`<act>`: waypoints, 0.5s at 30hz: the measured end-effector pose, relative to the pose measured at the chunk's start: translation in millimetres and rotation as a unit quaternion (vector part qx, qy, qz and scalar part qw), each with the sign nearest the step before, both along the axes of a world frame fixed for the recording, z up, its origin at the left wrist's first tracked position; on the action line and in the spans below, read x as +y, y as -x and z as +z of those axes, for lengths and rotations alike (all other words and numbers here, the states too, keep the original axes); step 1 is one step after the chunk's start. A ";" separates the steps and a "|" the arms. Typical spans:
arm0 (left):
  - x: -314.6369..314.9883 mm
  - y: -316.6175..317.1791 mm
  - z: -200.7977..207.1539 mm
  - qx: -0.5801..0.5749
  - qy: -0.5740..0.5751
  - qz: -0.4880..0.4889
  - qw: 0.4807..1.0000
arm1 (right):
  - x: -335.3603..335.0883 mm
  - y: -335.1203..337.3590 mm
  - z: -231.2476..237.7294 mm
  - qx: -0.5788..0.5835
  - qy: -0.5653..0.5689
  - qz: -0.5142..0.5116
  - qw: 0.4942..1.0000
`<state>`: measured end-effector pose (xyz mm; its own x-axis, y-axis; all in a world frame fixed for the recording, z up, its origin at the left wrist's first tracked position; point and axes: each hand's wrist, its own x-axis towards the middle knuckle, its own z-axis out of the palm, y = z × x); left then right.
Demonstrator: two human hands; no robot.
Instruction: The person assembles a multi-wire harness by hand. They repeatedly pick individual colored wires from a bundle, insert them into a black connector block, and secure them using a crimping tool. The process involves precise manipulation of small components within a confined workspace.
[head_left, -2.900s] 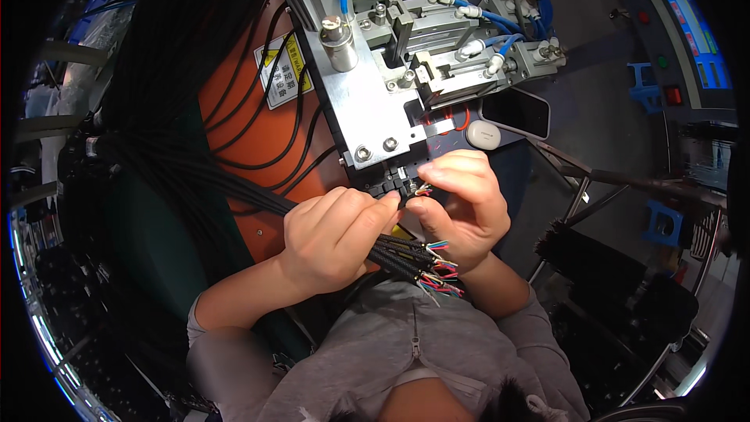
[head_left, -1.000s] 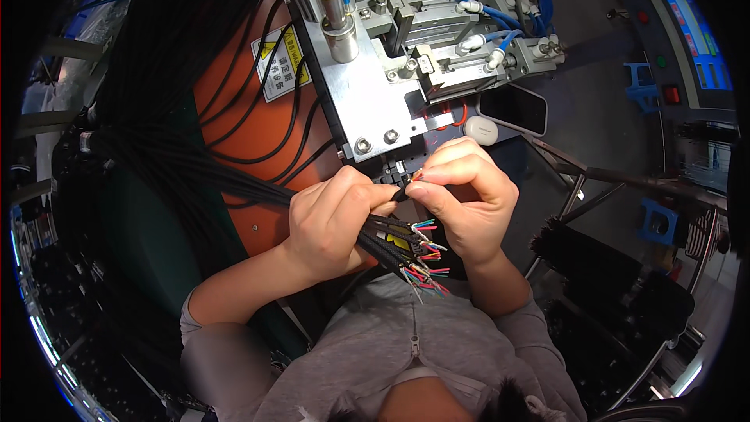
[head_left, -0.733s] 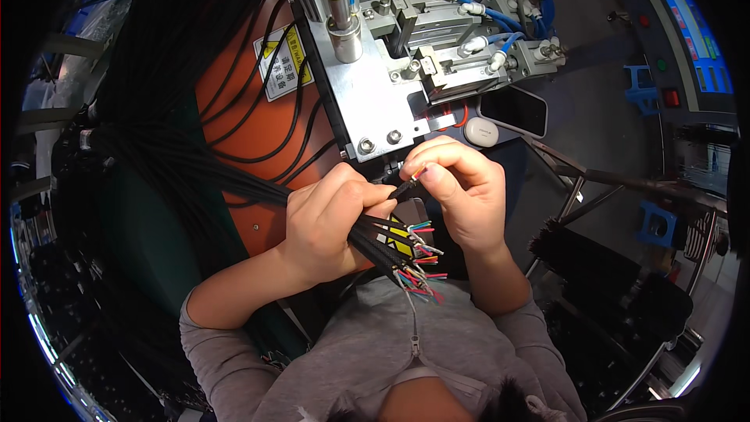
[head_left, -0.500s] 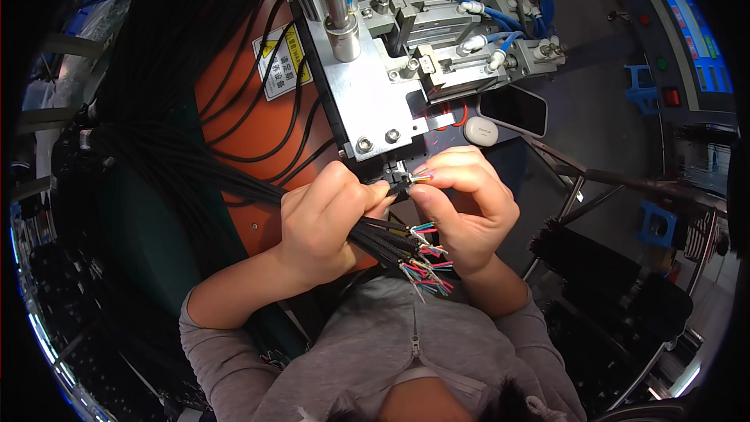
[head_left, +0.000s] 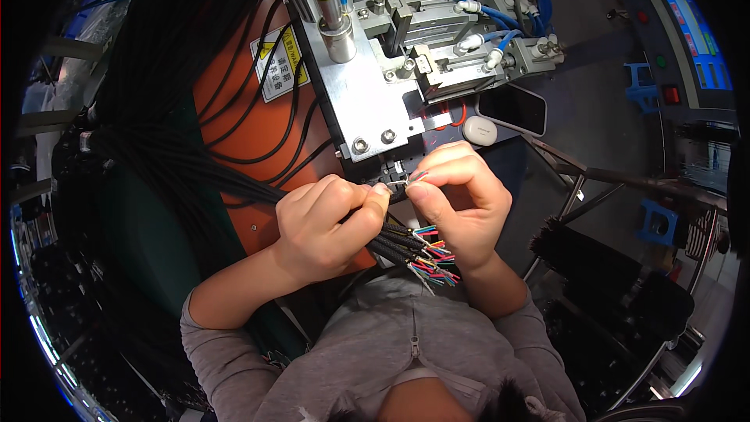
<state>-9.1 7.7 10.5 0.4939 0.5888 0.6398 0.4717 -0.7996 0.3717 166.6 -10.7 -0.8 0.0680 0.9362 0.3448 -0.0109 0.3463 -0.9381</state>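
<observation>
My left hand (head_left: 324,223) is closed on a black cable, thumb and forefinger pinching near its end. The bundle of black cables (head_left: 391,244) passes under that hand, and its stripped ends fan out in thin coloured wires (head_left: 433,258). Between thumb and forefinger, my right hand (head_left: 465,195) pinches the fine wires (head_left: 419,177) of the held cable. A pale strand spans the small gap between the two hands. Just beyond the fingertips is a small black fixture (head_left: 388,174) under the machine's metal plate (head_left: 371,101). The fingers partly hide the cable end.
Machine cylinders with blue air hoses (head_left: 500,23) stand behind the plate. A white rounded case (head_left: 479,131) and a phone (head_left: 512,109) lie right of it. More black cables (head_left: 156,152) drape over the orange surface (head_left: 242,141) at left. A control screen (head_left: 695,31) is far right.
The left fingers have shifted slightly, and a pale strand now shows between the hands. My right hand has moved a little left. The coloured wire ends have swung slightly.
</observation>
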 end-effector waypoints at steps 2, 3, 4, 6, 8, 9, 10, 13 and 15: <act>0.9 0.1 -2.5 -0.008 -0.010 -0.004 1.000 | 1.8 -3.0 1.9 0.080 0.059 0.050 0.994; 1.2 0.1 -2.4 -0.005 -0.011 -0.005 1.000 | 2.8 -4.9 1.9 0.120 0.089 0.075 0.986; 1.7 0.2 -1.7 -0.001 -0.012 -0.006 1.000 | 3.3 -6.4 1.5 0.128 0.097 0.087 0.983; 2.2 0.2 -1.6 0.000 -0.013 -0.007 1.000 | 1.2 -7.0 -0.5 0.138 0.091 0.087 0.982; 2.4 0.1 -1.9 -0.004 -0.011 -0.007 1.000 | 0.1 -5.6 -0.8 0.138 0.079 0.080 0.984; 2.2 0.0 -2.2 -0.007 -0.009 -0.007 1.000 | 0.0 -3.4 -0.9 0.133 0.071 0.073 0.986; 1.9 0.0 -2.6 -0.010 -0.006 -0.008 1.000 | -0.1 -1.3 -0.9 0.128 0.063 0.065 0.988; 1.2 -0.1 -3.2 -0.023 -0.002 -0.010 1.000 | -1.0 2.7 -1.3 0.151 0.057 0.062 0.985; 1.0 0.1 -4.1 -0.031 -0.004 -0.011 0.999 | -0.9 4.7 -1.8 0.176 0.065 0.077 0.979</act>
